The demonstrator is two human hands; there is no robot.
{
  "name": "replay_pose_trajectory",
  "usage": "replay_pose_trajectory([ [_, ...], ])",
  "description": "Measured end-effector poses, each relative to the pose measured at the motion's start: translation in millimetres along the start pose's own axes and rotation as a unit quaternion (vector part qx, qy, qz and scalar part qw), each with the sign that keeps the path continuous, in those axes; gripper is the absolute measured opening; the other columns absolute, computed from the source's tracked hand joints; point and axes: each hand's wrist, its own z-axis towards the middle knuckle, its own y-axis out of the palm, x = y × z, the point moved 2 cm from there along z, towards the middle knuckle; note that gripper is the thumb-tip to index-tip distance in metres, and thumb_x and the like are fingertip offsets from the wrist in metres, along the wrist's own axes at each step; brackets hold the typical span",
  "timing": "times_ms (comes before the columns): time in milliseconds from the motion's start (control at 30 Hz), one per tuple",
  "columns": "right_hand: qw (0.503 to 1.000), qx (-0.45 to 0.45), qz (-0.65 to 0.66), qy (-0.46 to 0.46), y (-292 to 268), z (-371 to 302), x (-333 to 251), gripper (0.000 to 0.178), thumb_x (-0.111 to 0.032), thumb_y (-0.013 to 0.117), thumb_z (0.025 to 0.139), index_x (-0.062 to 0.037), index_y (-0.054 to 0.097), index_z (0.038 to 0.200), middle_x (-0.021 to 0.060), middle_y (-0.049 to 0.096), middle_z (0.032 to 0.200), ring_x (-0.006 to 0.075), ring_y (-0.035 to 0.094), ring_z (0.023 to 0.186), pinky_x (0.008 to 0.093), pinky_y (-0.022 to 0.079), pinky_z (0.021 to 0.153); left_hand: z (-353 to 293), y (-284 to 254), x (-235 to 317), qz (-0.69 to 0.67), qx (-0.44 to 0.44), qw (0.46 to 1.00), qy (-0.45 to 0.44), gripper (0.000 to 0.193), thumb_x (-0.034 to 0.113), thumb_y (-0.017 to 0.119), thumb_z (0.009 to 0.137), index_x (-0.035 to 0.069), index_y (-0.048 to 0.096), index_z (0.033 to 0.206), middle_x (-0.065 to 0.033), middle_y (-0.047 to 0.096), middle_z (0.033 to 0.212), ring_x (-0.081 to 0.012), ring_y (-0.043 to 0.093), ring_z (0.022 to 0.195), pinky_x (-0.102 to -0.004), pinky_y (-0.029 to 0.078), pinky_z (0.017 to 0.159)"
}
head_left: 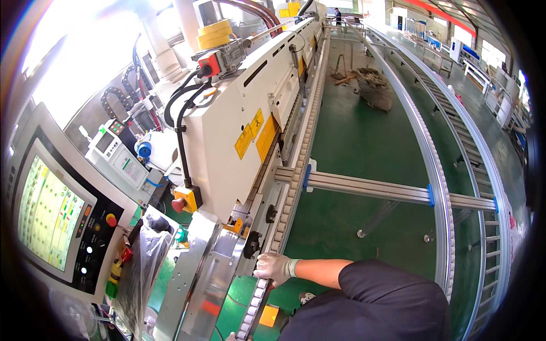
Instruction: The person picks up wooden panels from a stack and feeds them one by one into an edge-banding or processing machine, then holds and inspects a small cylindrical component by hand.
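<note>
Rail (pixel 253 302), lined with white rollers: set along the front of a cream-white machine (pixel 219 122) and extended from the lower edge into the distance. Right hand (pixel 274 269), in a pale glove: laid over the rail from above, fingers bent; whether the rail is gripped cannot be told. Left hand (pixel 232 337): mostly cut off by the lower edge, at the rail's side; its spread or hold cannot be told. Black knobs (pixel 252 244): mounted just beside the rail, near the right hand. Control panel (pixel 85 238), with lit screen (pixel 48 213): placed at far left. Clear plastic sheet (pixel 145 256): draped beside the panel. Metal crossbar (pixel 364 186): joined between the roller line and a curved-looking outer rail (pixel 424 136). Floor (pixel 341 238): finished in green.
</note>
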Motion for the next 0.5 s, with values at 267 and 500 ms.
replay_pose_trajectory([
  [267, 1.000, 0.021, -0.015, -0.006, 5, -12, 7, 0.061, -0.042, 0.089, 0.054, -0.0099, 0.066, 0.100, 0.0084, 0.065, 0.096, 0.0321, 0.062, 0.106, 0.0466, 0.044, 0.109, -5, 20, -9, 0.008, 0.085, 0.994, 0.061, 0.056, 0.047, 0.087, 0.073, 0.008, 0.074, 0.111, -0.0140, 0.073, 0.094, -0.0356, 0.071, 0.083, -0.0461, 0.059, 0.073],
  [500, 0.999, 0.027, -0.019, -0.015, 0, 12, -4, 0.059, -0.046, 0.089, 0.059, -0.0110, 0.068, 0.101, 0.0093, 0.066, 0.095, 0.0328, 0.063, 0.105, 0.0476, 0.044, 0.107, -10, 36, -25, -0.049, 0.093, 0.994, -0.026, 0.072, 0.044, 0.086, 0.066, -0.004, 0.068, 0.117, -0.0281, 0.070, 0.110, -0.0473, 0.065, 0.106, -0.0541, 0.051, 0.095],
])
